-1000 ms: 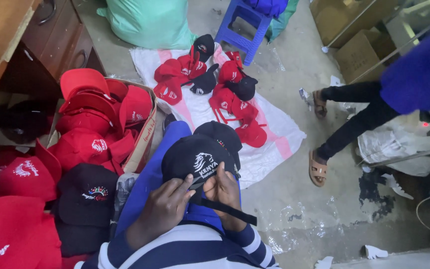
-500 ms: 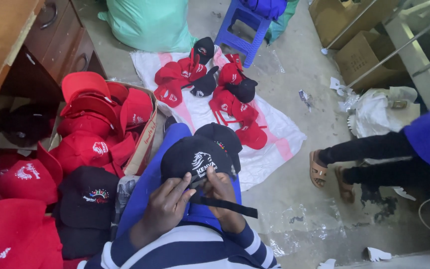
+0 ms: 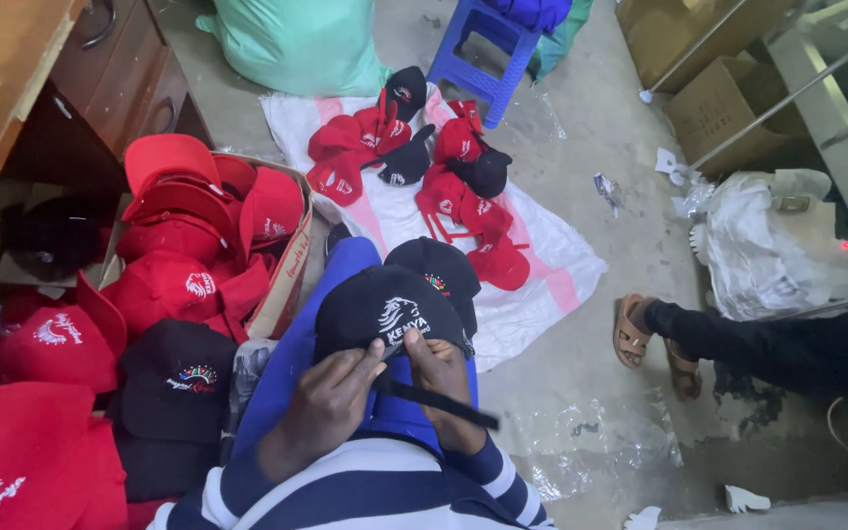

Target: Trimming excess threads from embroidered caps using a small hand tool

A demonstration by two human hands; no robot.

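On our lap, over the blue trousers, we hold a black cap (image 3: 390, 314) with a white emblem on its front, crown away from us and back edge towards our chest. Our left hand (image 3: 324, 407) closes its fingers on the rear rim of the cap, thumb and forefinger pinching near the middle. Our right hand (image 3: 441, 368) grips the same rim just beside it, fingers curled around the base of a black strap (image 3: 439, 402) that runs out towards our right knee. A second black cap (image 3: 441, 267) lies under the first, touching it.

We judge the step in hand to be work on the strap at the back opening; whether it is being threaded or pulled tight we cannot tell, since our fingers cover the join. The next move seems to call for a steady pinch from the left while the right draws the strap along.

At our left sits a cardboard box (image 3: 287, 265) full of red caps (image 3: 184, 236). Ahead, a white sheet (image 3: 542, 285) carries more caps, red and black mixed. At the right edge of the floor another person's sandalled feet (image 3: 652, 339) rest.
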